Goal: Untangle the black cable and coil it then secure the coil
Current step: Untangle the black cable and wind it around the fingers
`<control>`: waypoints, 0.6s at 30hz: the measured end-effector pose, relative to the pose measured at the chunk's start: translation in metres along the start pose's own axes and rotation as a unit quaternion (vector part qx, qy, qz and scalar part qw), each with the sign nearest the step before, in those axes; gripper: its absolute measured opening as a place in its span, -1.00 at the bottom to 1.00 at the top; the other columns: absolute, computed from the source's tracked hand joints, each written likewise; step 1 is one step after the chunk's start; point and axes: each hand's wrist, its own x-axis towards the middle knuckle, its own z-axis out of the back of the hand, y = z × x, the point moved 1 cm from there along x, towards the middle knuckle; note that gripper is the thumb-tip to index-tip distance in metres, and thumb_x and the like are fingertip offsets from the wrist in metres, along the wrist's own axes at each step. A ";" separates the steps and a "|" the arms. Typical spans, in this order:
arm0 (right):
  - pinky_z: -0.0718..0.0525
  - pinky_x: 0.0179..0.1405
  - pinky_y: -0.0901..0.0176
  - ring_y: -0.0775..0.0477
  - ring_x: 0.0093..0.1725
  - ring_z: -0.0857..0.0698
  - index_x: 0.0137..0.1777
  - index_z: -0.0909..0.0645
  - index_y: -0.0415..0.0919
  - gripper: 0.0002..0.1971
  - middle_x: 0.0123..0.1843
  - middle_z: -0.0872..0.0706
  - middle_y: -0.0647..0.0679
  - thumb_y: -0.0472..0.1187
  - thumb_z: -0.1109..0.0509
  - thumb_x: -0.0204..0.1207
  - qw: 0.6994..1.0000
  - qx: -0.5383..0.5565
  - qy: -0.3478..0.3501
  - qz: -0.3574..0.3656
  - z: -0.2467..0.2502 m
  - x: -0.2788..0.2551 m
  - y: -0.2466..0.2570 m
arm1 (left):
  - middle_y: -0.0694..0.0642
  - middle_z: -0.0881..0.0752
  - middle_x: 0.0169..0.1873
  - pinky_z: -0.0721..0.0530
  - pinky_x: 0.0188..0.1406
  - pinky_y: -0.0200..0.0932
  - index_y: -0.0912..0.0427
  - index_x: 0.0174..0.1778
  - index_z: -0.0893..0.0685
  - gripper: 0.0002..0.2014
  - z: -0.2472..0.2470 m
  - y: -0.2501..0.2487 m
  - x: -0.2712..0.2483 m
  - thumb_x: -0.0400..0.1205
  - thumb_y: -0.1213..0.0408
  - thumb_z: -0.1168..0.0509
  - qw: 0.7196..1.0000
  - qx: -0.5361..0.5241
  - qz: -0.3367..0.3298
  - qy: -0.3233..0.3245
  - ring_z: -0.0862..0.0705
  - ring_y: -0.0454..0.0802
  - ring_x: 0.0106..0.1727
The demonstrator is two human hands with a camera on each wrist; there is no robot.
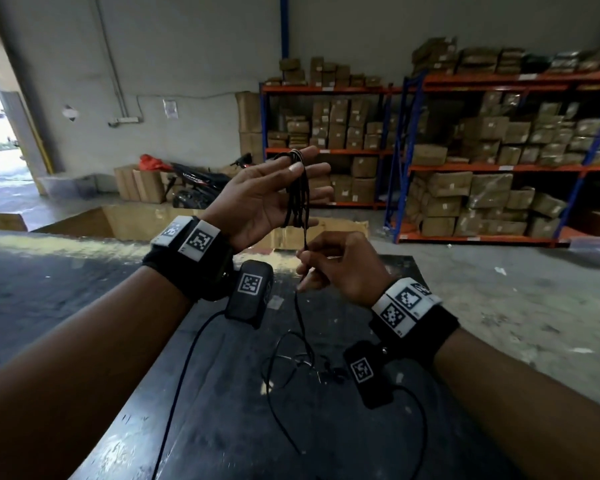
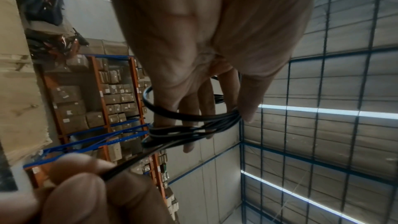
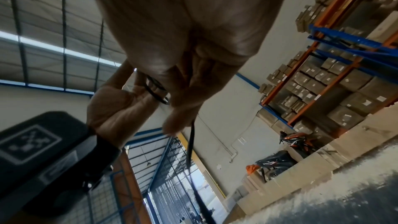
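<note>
My left hand (image 1: 274, 192) is raised palm toward me with its fingers spread. Several loops of the black cable (image 1: 298, 195) are wound over them, and the thumb presses the bundle (image 2: 215, 118) against the index finger. From the loops one strand drops to my right hand (image 1: 326, 265), which pinches it between thumb and fingers just below the left palm. In the right wrist view the strand (image 3: 190, 142) runs down out of that pinch. The loose remainder (image 1: 291, 358) lies in tangled curves on the dark table (image 1: 222, 427).
Orange and blue shelving (image 1: 482, 168) stacked with cardboard boxes fills the back right. A parked motorbike (image 1: 194, 185) and more boxes stand against the far wall. A large open cardboard box (image 1: 136, 220) sits beyond the table's far edge. Thin wrist-camera leads hang below both wrists.
</note>
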 end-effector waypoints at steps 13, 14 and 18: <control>-0.39 -0.47 0.12 0.00 -0.58 -0.48 -0.24 -0.64 -0.25 -0.57 -0.53 -0.49 -0.04 0.06 -0.22 0.70 0.945 0.263 0.126 -0.148 -0.042 -0.037 -0.055 | 0.25 -0.64 0.52 -0.64 0.34 0.55 0.06 0.64 -0.45 -0.57 -0.001 -0.007 -0.007 0.84 0.17 -0.04 0.982 -0.177 -0.018 0.068 -0.66 0.34 0.50; -0.29 -0.50 0.12 0.02 -0.63 -0.40 -0.27 -0.64 -0.24 -0.54 -0.58 -0.44 -0.02 0.07 -0.21 0.71 0.947 0.254 0.126 -0.151 -0.041 -0.039 -0.064 | 0.25 -0.63 0.52 -0.65 0.33 0.55 0.06 0.63 -0.47 -0.57 -0.003 -0.007 -0.012 0.82 0.17 -0.05 0.980 -0.177 -0.009 0.087 -0.65 0.35 0.51; -0.21 -0.60 0.23 0.09 -0.67 -0.29 -0.24 -0.68 -0.27 -0.52 -0.59 -0.41 -0.06 0.04 -0.19 0.77 0.981 0.064 0.103 -0.150 -0.028 -0.034 -0.076 | 0.27 -0.65 0.49 -0.66 0.32 0.55 0.11 0.68 -0.41 -0.52 -0.008 0.017 -0.039 0.79 0.22 -0.10 0.974 -0.157 0.066 0.149 -0.68 0.38 0.45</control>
